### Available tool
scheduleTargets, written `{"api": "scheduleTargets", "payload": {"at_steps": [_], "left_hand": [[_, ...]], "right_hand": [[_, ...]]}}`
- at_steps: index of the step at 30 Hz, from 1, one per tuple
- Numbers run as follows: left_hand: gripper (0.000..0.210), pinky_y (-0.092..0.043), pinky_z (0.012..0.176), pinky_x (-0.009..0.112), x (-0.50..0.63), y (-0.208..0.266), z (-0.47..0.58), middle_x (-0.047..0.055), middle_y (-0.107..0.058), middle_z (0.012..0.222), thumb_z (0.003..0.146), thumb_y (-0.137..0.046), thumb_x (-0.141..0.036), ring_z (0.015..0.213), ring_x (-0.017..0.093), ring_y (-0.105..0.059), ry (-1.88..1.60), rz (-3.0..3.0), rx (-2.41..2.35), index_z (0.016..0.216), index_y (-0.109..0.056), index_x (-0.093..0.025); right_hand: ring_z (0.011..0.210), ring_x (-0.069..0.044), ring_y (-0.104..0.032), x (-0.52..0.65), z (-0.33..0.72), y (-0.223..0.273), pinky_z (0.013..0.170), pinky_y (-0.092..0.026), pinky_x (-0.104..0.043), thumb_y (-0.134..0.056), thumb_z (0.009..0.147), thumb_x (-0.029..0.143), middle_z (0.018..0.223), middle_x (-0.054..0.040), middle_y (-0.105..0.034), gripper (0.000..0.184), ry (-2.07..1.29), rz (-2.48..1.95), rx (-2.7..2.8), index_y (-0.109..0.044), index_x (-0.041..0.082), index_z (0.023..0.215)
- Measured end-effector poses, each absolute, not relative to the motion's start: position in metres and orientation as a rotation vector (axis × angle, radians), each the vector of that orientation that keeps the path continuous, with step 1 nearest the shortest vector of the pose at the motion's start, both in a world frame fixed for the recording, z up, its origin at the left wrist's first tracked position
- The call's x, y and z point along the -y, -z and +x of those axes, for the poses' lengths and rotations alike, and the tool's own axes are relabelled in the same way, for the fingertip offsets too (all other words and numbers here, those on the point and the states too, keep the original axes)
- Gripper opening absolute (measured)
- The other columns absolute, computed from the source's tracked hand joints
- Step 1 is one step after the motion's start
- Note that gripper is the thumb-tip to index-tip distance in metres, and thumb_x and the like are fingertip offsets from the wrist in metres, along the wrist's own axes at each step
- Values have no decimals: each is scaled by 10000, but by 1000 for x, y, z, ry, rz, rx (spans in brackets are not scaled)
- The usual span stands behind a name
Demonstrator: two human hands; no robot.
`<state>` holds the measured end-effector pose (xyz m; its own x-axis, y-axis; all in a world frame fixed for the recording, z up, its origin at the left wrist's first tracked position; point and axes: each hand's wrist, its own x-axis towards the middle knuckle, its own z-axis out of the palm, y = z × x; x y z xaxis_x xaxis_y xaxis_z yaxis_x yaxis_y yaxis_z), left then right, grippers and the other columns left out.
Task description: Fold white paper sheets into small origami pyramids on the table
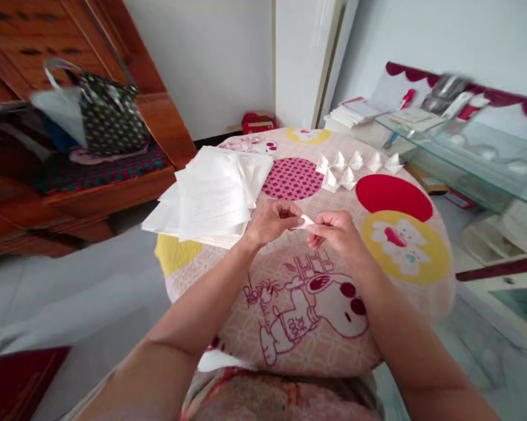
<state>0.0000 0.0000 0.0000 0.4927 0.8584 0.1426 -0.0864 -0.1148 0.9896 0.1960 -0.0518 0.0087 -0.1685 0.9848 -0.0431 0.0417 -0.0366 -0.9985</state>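
Note:
A small folded piece of white paper (pixel 306 221) is pinched between both my hands above the middle of the round table. My left hand (pixel 276 221) grips its left end with thumb and forefinger. At its right end, my right hand (pixel 336 231) closes thumb and fingers on it. Beyond my hands, several small pointed folded paper pieces (pixel 348 178) stand in two rows on the cloth. To the left lies a loose stack of white paper sheets (pixel 213 202), the top one bearing faint printed lines.
A patterned tablecloth (pixel 285 345) with cartoon figures covers the table. On the right stands a glass-topped shelf (pixel 465 166) holding papers and small items. A wooden bench (pixel 158 169) at left carries a dotted bag (pixel 110 114). A red box (pixel 258 123) sits behind the table.

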Motion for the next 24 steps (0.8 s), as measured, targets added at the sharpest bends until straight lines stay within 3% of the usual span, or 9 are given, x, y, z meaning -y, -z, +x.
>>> {"api": "scheduleTargets", "payload": {"at_steps": [7,12,16,24], "left_hand": [[216,-416,517,182,-2,2,1,-6,-643,587,690,-852,-255,520,63,-543,-840,1381,-720,772,-733,-95],[264,-503,562,187,-2,6,2,11,-701,660,715,-871,-316,576,78,-617,-719,1280,-746,829,-758,-106],[302,-560,593,212,-2,6,1,67,-748,716,766,-835,-387,608,110,-679,-639,1213,-742,770,-738,-101],[151,-484,477,165,-1,-2,-5,46,-707,598,732,-780,-246,504,94,-639,-435,1272,-785,710,-744,-100]], "right_hand": [[532,-146,-675,51,197,-10,522,-577,-262,-801,750,478,648,-50,-733,334,-1459,-1160,1412,-707,166,679],[430,-123,-586,50,200,-8,415,-478,-235,-794,750,432,545,-32,-670,327,-1454,-1204,1378,-655,175,605],[417,-112,-570,49,208,-8,422,-466,-230,-790,749,416,532,-26,-660,327,-1403,-1175,1346,-651,174,579],[429,-111,-573,48,215,-7,443,-456,-228,-793,753,400,532,-23,-658,312,-1454,-1156,1408,-675,168,582]]}}
